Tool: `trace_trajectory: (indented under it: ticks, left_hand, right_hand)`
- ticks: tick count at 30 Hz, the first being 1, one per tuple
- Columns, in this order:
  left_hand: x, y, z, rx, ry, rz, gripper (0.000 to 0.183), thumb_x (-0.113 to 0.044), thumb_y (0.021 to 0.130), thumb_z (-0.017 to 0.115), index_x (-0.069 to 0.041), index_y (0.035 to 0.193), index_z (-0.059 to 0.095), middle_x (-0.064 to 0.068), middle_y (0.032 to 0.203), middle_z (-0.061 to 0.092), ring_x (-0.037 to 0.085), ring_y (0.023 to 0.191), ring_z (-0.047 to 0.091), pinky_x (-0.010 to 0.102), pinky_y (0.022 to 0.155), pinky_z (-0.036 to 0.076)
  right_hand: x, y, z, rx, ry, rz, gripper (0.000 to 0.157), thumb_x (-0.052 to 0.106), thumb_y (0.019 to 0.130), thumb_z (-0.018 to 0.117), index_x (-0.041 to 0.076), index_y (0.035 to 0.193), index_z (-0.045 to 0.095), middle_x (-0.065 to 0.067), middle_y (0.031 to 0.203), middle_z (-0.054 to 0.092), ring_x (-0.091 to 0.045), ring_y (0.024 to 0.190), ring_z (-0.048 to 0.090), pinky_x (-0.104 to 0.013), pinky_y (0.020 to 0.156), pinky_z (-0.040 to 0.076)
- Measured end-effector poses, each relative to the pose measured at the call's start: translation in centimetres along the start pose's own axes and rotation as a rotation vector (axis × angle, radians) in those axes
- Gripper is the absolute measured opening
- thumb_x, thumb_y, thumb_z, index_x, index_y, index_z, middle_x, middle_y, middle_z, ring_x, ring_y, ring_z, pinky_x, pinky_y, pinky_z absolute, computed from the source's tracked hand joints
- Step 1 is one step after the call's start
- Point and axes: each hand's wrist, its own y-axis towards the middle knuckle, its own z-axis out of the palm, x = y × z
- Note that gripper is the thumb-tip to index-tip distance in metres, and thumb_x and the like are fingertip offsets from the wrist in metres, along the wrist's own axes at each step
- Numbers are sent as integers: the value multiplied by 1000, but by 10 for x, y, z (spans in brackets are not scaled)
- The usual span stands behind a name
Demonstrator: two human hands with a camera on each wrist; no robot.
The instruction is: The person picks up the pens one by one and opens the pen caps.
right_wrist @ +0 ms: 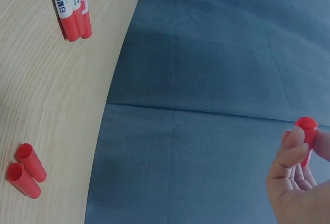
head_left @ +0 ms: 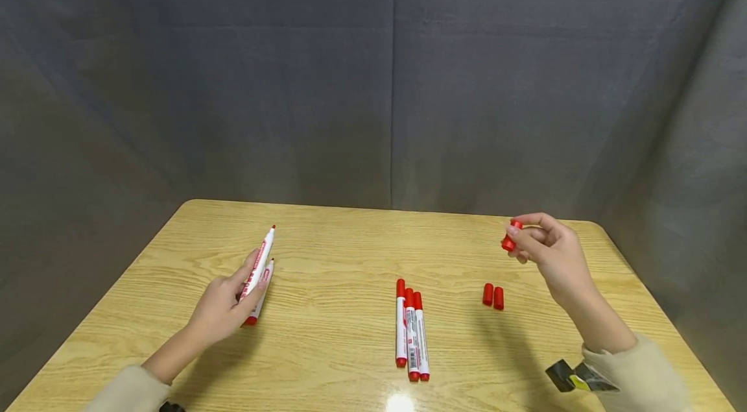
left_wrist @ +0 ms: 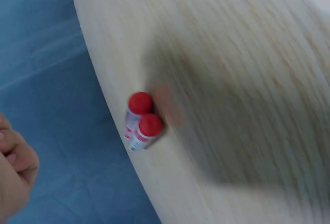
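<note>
On the left in the head view, my left hand (head_left: 224, 305) grips an uncapped whiteboard marker (head_left: 259, 263), its red tip pointing up and away. Below that hand another uncapped marker (head_left: 265, 289) lies on the table, partly covered by the fingers. The left wrist view shows two markers (left_wrist: 149, 126) side by side with red ends, and my curled left fingers (left_wrist: 18, 152) at its edge. Over at the right, my right hand (head_left: 560, 263) pinches a red marker cap (head_left: 511, 235) between thumb and fingers, raised above the table. The cap's round opening shows in the right wrist view.
Two loose red caps (head_left: 493, 296) lie side by side near the right hand. Three capped red markers (head_left: 412, 334) lie together at the front middle of the wooden table (head_left: 327, 243). A grey curtain (head_left: 373, 87) hangs behind the table's far edge.
</note>
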Motion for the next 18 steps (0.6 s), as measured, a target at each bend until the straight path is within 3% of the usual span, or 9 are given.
trace_trajectory:
  ticks: [10,18]
  left_hand:
    - [19,-3,-2,25,94,-64,51,-10,86,58,9,131,42,-13,45,29,-2,39,22,20,36,25]
    - [28,-4,-3,62,113,-130,53,-15,89,56,10,132,40,-10,45,27,1,40,19,21,36,24]
  right_hand:
    - [3,-4,-4,16,-36,-6,7,5,86,61,7,93,59,3,72,65,-10,57,57,-20,53,46]
    - [-4,-6,-10,16,-168,40,11,11,87,62,9,97,58,3,73,65,-11,60,58,-21,54,47]
